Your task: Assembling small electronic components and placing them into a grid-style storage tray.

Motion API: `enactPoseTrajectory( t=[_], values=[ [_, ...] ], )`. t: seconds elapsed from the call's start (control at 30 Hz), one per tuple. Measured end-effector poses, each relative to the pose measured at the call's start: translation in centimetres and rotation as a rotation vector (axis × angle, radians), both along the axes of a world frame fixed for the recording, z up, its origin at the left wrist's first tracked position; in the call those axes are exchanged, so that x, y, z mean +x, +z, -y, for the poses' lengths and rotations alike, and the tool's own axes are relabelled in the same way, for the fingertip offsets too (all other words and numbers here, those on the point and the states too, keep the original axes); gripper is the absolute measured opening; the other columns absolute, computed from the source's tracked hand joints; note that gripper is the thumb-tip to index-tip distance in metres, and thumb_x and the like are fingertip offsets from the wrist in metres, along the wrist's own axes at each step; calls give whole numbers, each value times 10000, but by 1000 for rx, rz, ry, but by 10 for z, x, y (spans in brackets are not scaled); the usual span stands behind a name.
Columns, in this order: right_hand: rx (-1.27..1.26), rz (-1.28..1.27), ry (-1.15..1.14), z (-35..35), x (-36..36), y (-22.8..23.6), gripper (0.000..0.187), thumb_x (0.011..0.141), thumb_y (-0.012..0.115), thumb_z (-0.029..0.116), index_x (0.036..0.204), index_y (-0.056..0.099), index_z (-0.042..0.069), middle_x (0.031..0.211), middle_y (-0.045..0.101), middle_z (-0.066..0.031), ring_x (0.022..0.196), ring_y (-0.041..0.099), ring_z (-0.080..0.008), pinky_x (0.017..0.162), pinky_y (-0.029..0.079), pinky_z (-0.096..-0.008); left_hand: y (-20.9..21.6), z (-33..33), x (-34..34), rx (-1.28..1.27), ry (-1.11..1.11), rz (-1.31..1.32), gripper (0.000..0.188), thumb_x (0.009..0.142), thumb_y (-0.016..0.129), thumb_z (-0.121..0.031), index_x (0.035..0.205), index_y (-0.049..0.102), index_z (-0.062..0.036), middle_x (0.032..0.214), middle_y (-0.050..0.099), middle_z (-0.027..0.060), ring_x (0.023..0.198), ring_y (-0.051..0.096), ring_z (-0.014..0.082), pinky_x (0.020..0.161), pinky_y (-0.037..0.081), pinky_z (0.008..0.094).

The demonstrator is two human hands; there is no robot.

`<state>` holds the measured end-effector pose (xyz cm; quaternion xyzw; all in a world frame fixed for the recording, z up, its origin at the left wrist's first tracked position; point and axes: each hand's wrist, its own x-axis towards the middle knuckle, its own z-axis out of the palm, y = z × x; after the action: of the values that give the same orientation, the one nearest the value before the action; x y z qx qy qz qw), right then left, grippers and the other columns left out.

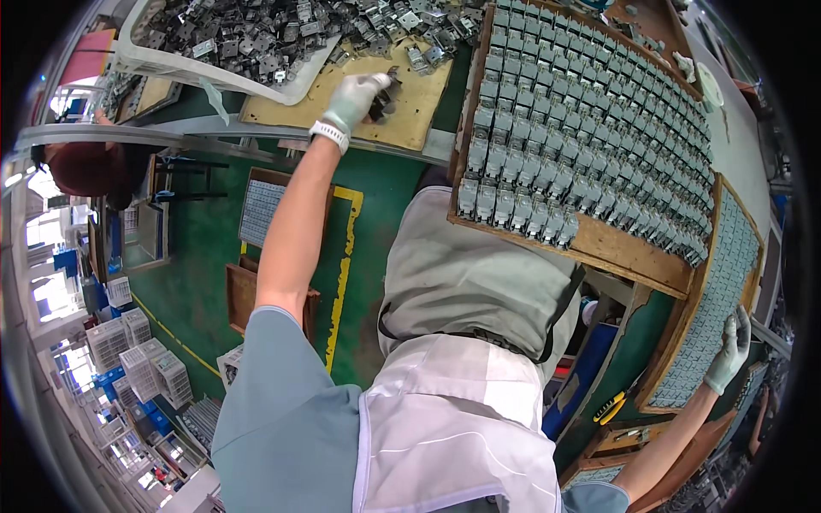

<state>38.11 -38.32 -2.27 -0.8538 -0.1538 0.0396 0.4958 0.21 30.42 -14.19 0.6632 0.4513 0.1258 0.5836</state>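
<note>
My left hand [352,101], in a pale glove and with a white band at the wrist, is at the far side over a yellowish board [402,124]. Its fingers are closed round dark metal parts [384,98]. My right hand [729,352], also gloved, reaches out to the right over a wooden tray packed with small grey parts [703,329]. Its fingers are drawn together at the tray's outer side; whatever they hold is too small to make out. Between my hands, a large wooden tray [633,250] carries rows of upright metal assemblies [547,128] with grey tops.
A white bin [137,53] heaped with loose metal parts [248,38] stands at the far left; more lie beside it. Yellow-handled pliers [610,408] are near a lower tray at the right. Another person [94,171] is at the left, beyond a metal rail [197,128].
</note>
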Motion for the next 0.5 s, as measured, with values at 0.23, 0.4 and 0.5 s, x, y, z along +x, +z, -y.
enactPoseTrajectory(
  t=[0.23, 0.4, 0.5],
  values=[
    [23, 51, 61, -51, -29, -11, 385, 919, 652, 182, 1268, 604, 29, 1165, 626, 5, 834, 484, -39, 725, 373, -205, -6, -17, -20, 852, -134, -318, 451, 880, 649, -380, 1167, 647, -31, 913, 703, 173, 931, 681, 298, 814, 509, 385],
    [-59, 38, 44, -54, -46, -7, 369, 919, 648, 178, 1253, 610, 26, 1179, 628, -8, 863, 498, -48, 742, 386, -208, -13, 7, -22, 868, -131, -151, 548, 817, 664, -234, 1338, 522, -137, 1213, 601, 184, 1037, 602, 363, 890, 487, 397],
    [-48, 7, 57, -62, -49, -15, 359, 921, 643, 177, 1244, 613, 23, 1196, 628, -21, 911, 521, -64, 776, 403, -215, 4, 8, -20, 1139, -416, -156, 549, 783, 554, -33, 1314, 541, -172, 1204, 607, 158, 1021, 604, 367, 842, 515, 430]
  ],
)
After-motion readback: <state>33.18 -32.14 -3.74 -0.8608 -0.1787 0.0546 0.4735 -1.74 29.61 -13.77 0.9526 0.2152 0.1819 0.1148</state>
